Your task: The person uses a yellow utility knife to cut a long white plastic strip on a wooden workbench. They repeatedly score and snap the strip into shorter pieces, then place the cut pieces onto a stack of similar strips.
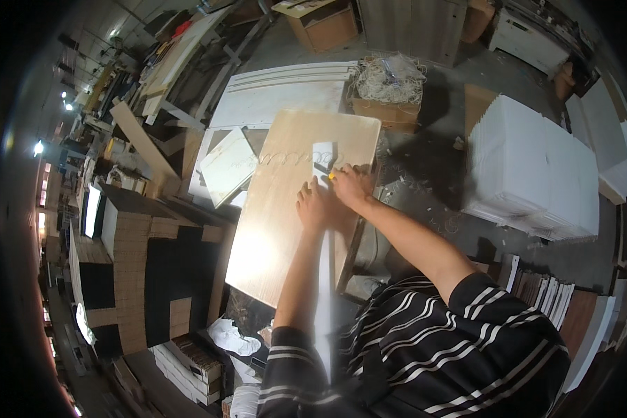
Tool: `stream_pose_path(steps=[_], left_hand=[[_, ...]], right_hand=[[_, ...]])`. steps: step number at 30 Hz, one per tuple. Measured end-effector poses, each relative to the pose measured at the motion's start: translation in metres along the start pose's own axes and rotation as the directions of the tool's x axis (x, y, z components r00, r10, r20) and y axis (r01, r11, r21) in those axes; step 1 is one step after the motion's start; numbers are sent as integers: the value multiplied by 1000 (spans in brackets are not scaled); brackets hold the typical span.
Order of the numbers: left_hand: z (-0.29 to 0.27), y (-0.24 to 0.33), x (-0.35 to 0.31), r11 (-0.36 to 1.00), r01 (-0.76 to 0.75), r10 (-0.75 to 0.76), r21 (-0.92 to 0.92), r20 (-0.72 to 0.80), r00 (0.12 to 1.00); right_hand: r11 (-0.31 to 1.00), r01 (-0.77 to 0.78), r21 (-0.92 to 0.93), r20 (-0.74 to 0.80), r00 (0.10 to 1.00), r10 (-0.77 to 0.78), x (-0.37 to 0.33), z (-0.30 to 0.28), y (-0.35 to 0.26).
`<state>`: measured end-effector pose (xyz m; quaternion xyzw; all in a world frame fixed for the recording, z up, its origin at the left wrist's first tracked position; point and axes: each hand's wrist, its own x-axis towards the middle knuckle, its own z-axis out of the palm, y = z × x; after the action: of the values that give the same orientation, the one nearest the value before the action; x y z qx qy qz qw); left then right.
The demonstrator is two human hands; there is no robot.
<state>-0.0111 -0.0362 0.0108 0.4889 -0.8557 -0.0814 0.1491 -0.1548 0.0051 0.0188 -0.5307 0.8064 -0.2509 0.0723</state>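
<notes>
A long narrow white strip (324, 279) runs from my body up over a pale wood-coloured board (292, 139). My left hand (313, 207) grips the strip along its left edge, fingers bent and fingertips on it. My right hand (352, 184) is closed around a small tool (332, 175) with a yellow part; its dark end meets the strip, and most of it is hidden by my fingers. Thin curly shavings (285, 159) lie across the board, left of the strip's far end.
White panels (285, 87) lie beyond the board, with a smaller white panel (228, 167) at its left. A cardboard box (390, 115) heaped with tangled shavings stands behind. At right is a wrapped white stack (536, 167); at left, a large stack with cardboard edges (129, 265). Scraps litter the floor.
</notes>
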Motion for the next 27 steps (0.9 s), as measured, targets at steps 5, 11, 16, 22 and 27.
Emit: stream_pose_path(steps=[5, 11, 16, 22, 27], left_hand=[[22, 7, 31, 994, -28, 20, -106, -79, 997], [29, 9, 30, 993, -34, 12, -112, -195, 981], [36, 1, 30, 988, -128, 104, -85, -245, 964], [35, 11, 35, 989, -132, 115, -68, -217, 969], [27, 20, 34, 991, -125, 116, -44, -181, 977]], right_hand=[[998, -48, 48, 89, 995, 44, 4, 4, 9], [1000, 10, 20, 93, 996, -12, 3, 11, 10], [997, -71, 43, 125, 990, 65, 2, 5, 5], [999, -49, 17, 13, 999, 49, 1, 2, -1], [999, -55, -2, 28, 998, 55, 1, 3, 0]])
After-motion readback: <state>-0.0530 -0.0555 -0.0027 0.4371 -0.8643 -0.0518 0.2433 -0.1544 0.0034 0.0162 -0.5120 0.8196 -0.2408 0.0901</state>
